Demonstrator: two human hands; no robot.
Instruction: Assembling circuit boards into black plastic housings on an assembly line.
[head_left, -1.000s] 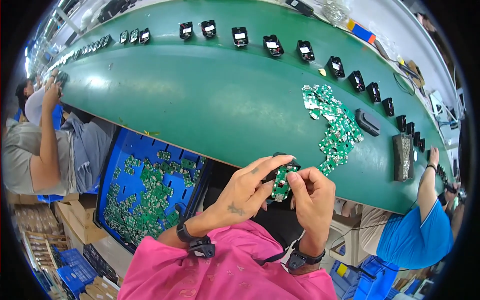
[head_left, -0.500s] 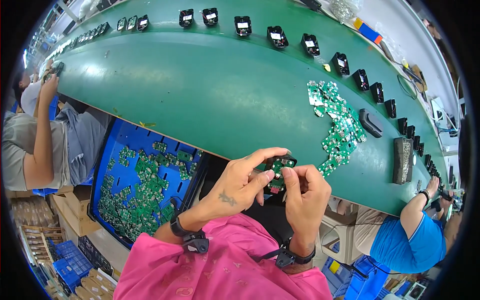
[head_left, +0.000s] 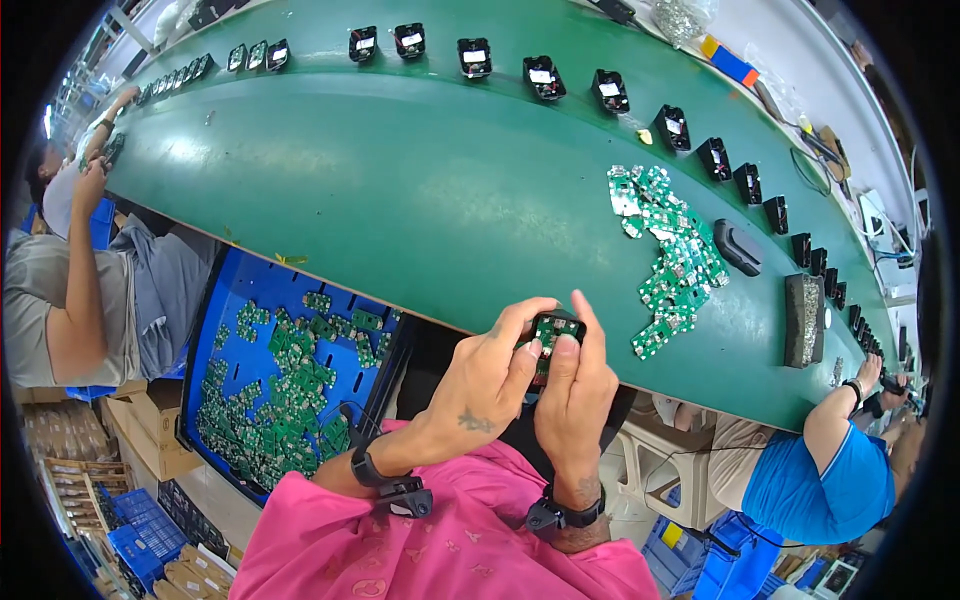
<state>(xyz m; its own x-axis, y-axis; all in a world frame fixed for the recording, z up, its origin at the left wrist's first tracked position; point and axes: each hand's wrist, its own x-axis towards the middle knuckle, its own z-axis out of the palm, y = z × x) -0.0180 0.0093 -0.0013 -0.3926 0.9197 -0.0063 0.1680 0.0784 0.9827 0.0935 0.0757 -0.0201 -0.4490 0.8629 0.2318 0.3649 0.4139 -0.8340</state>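
Close to my body, past the front edge of the green table, I hold a black plastic housing (head_left: 581, 328) between both hands. A green circuit board (head_left: 556, 328) lies inside its opening, facing up. My left hand (head_left: 476, 378) wraps the housing's left side, thumb on the board. My right hand (head_left: 574, 388) is closed round the right side; its thumb presses on the board, and the index finger points up along the edge. The thumbs hide the lower part of the board. To the right, a pile of loose green circuit boards (head_left: 682, 265) lies on the table.
A row of black housings (head_left: 543, 78) curves along the far side of the green table (head_left: 400, 190). Right of the pile are a black plastic cover (head_left: 738, 248) and a dark block (head_left: 803, 322). A blue bin (head_left: 236, 290) holds more boards at left. Co-workers sit on both sides.
My right hand has shifted inward round the housing, its thumb now on the board and its index finger raised. The reddish part seen below the board is now mostly covered.
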